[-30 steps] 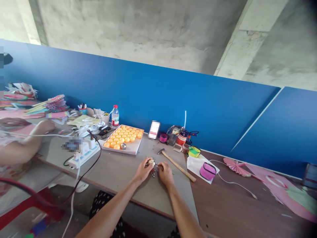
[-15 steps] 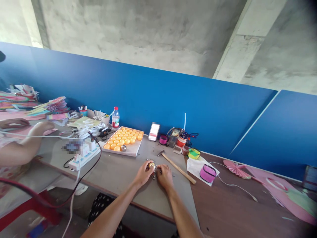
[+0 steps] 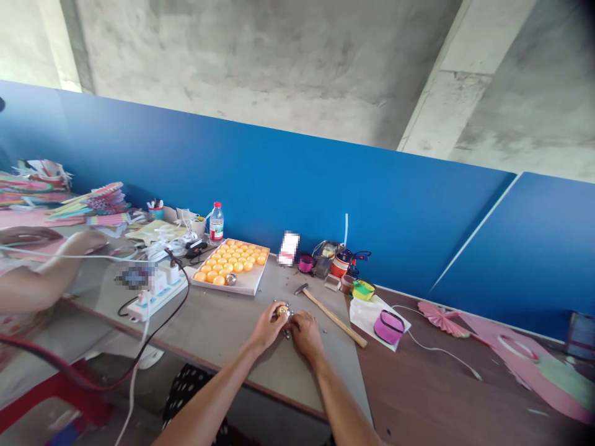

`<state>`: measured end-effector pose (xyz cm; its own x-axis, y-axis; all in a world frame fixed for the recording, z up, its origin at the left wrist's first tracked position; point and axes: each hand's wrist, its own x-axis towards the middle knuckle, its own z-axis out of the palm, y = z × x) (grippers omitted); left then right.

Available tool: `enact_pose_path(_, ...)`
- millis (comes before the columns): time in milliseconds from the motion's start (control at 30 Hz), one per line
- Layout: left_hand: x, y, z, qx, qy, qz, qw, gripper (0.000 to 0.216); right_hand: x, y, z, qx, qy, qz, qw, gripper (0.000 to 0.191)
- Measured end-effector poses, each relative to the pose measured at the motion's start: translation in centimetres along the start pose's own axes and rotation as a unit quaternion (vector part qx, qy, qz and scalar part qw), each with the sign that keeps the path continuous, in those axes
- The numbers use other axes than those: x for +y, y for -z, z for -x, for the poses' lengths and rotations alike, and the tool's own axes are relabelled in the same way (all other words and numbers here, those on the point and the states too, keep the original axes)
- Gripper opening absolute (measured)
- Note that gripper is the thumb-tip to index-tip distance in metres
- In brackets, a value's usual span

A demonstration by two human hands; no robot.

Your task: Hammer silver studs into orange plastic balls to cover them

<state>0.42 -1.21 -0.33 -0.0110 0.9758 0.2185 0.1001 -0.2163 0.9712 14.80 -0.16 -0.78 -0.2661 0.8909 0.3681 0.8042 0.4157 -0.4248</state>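
Observation:
My left hand [image 3: 268,328] is closed around a yellow-orange ball [image 3: 281,311] that carries shiny silver bits, just above the grey board. Close on its right, my right hand [image 3: 307,334] has its fingers bent and pressed together by the ball's side. Whatever those fingertips hold, if anything, is too small to make out. Small silver pieces [image 3: 287,335] lie scattered on the board about the ball. Beyond my hands a shallow white box [image 3: 245,289] holds many orange balls [image 3: 238,267] and one silver-covered ball [image 3: 231,279].
A hammer [image 3: 331,314] lies right of my hands. Farther back stand a phone [image 3: 289,249], a bottle [image 3: 216,223] and small tape rolls [image 3: 363,289]. A power strip [image 3: 158,297] with cables sits left, near another person's arm [image 3: 41,288]. A pink roll [image 3: 389,326] rests on white paper.
My right hand has moved slightly left, closer to the ball, and its fingers have drawn together. My left hand keeps its hold. The other person's hand has shifted slightly.

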Motion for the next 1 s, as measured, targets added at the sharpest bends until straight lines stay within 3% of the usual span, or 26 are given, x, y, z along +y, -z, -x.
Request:
enact_pose_path(200,0.5,0.0,0.2,-0.004,0.013,0.010,1.000,0.036,0.7,0.0,-0.1,0.096,-0.012,-0.070,0.993,0.017)
enact_pose_path(567,-0.3,-0.3,-0.2,-0.018,0.035,0.055,0.998,0.040,0.3,-0.2,-0.2,0.157,-0.089,-0.191,0.965,0.018)
enact_pose_path(733,-0.7,-0.2,-0.2,-0.018,0.017,0.045,0.999,0.038,0.3,-0.2,-0.5,0.124,-0.094,-0.266,0.951,0.021)
enact_pose_path(1000,-0.1,-0.1,-0.2,-0.041,0.028,0.068,0.996,0.047,0.4,-0.5,-1.1,0.093,-0.127,-0.442,0.883,0.021)
